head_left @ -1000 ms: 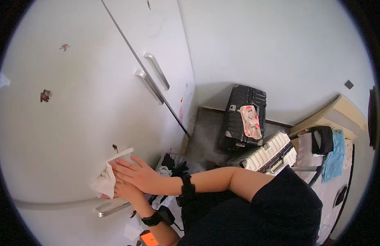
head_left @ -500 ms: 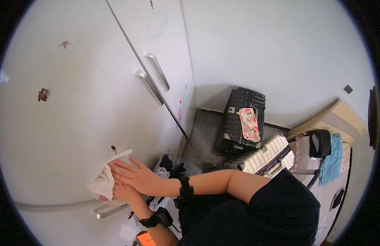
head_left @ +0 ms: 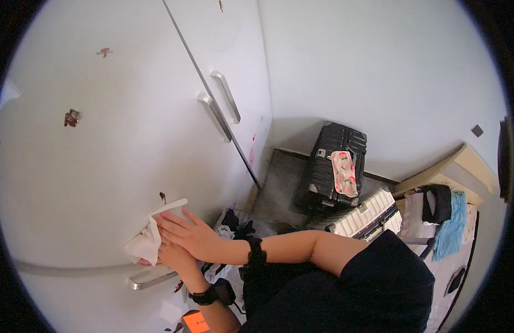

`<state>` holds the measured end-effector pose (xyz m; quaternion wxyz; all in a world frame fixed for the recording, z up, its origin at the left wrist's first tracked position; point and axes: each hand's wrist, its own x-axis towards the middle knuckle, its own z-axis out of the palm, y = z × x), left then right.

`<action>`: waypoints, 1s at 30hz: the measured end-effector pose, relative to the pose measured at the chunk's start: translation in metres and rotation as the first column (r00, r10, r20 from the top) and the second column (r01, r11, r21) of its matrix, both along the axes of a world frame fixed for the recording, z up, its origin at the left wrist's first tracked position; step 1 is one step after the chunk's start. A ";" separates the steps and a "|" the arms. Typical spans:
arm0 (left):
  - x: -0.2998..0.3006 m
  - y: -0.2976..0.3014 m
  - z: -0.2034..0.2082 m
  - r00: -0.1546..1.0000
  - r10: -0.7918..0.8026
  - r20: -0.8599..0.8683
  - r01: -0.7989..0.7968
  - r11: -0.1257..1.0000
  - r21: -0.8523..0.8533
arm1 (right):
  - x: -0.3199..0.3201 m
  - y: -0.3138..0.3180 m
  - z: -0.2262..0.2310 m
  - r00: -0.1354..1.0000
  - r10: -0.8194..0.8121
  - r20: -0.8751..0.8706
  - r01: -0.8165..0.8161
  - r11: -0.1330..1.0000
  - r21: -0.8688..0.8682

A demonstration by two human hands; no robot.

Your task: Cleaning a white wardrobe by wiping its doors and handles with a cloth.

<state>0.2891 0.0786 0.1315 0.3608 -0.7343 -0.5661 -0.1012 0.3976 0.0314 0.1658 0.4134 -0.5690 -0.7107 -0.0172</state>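
A white cloth (head_left: 144,243) is pressed against the white cabinet door (head_left: 90,183), just above a lower seam and bar handle. My right hand (head_left: 186,232) lies flat on the cloth's right part, its fingers stretched out toward the left. Below it, partly overlapped, my left hand (head_left: 176,257) grips the cloth's lower part; one fingertip shows beneath the cloth and its other fingers are partly hidden. A small dark mark (head_left: 163,196) sits on the door right above the cloth.
Two upright bar handles (head_left: 215,116) flank the door gap. A black suitcase (head_left: 337,161) with a pink patterned pouch (head_left: 344,173) stands by the wall, a cream case (head_left: 368,213) nearer. Clothes lie on a bed (head_left: 434,277) at right. An orange box (head_left: 196,321) is low down.
The whole view has shifted slightly, so the door and suitcases appear further right. Both hands stay on the cloth at about the same place on the door, near the dark mark.
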 end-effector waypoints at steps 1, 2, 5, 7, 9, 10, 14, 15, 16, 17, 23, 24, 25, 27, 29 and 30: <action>0.001 0.001 0.000 0.999 0.023 -0.026 -0.023 1.000 0.009 | 0.001 0.000 0.000 1.000 0.001 -0.003 -0.001 1.000 -0.001; 0.000 0.000 0.001 1.000 0.015 -0.008 -0.015 1.000 -0.011 | 0.000 0.001 0.000 1.000 0.006 -0.001 -0.006 1.000 0.002; 0.000 0.002 -0.002 0.999 -0.026 0.026 0.027 1.000 -0.010 | -0.001 0.001 -0.003 1.000 -0.013 -0.005 0.013 0.999 0.044; -0.002 0.003 -0.004 0.998 -0.045 0.046 0.045 0.999 -0.006 | -0.002 0.002 -0.002 1.000 -0.015 0.000 0.015 0.999 0.031; -0.004 0.004 -0.006 0.995 -0.065 0.071 0.065 0.998 -0.004 | -0.002 0.001 -0.001 1.000 -0.002 -0.002 0.002 1.000 0.021; -0.005 0.005 -0.005 0.995 -0.063 0.079 0.063 0.998 -0.004 | -0.002 0.001 0.000 1.000 0.012 -0.005 -0.012 1.000 0.009; 0.009 -0.008 0.013 0.995 0.101 -0.003 -0.101 0.988 -0.119 | 0.000 0.001 -0.003 1.000 0.010 0.005 -0.010 1.000 0.017; 0.007 -0.008 0.013 0.998 0.059 0.023 -0.056 0.992 -0.113 | 0.001 0.000 -0.003 1.000 0.011 -0.009 -0.010 1.000 0.016; 0.005 -0.008 0.013 0.999 0.016 0.050 -0.011 0.994 -0.106 | 0.000 0.000 -0.003 1.000 0.011 -0.023 -0.010 1.000 0.014; 0.003 -0.008 0.013 0.997 -0.028 0.076 0.035 0.995 -0.097 | -0.001 0.001 -0.003 1.000 0.015 -0.023 -0.014 1.000 0.015; -0.002 -0.005 0.008 0.983 -0.138 0.122 0.146 0.987 -0.059 | -0.002 0.001 -0.001 1.000 -0.005 -0.006 0.006 0.999 0.033; -0.002 -0.004 0.006 0.984 -0.138 0.115 0.146 0.987 -0.061 | -0.001 0.000 -0.001 1.000 -0.007 -0.006 0.007 1.000 0.019; -0.003 -0.003 0.006 0.983 -0.143 0.112 0.151 0.987 -0.060 | -0.002 0.000 0.000 1.000 -0.008 -0.005 0.008 1.000 0.004; -0.004 -0.002 0.005 0.983 -0.150 0.106 0.157 0.985 -0.065 | -0.002 0.001 -0.002 1.000 -0.005 -0.013 0.006 1.000 0.028; -0.003 -0.003 0.005 0.984 -0.147 0.099 0.154 0.986 -0.069 | -0.002 0.001 -0.002 1.000 -0.002 -0.020 0.003 0.999 0.054; -0.002 -0.003 0.006 0.987 -0.131 0.097 0.139 0.987 -0.075 | -0.002 0.001 -0.001 1.000 -0.007 -0.006 0.007 0.999 0.042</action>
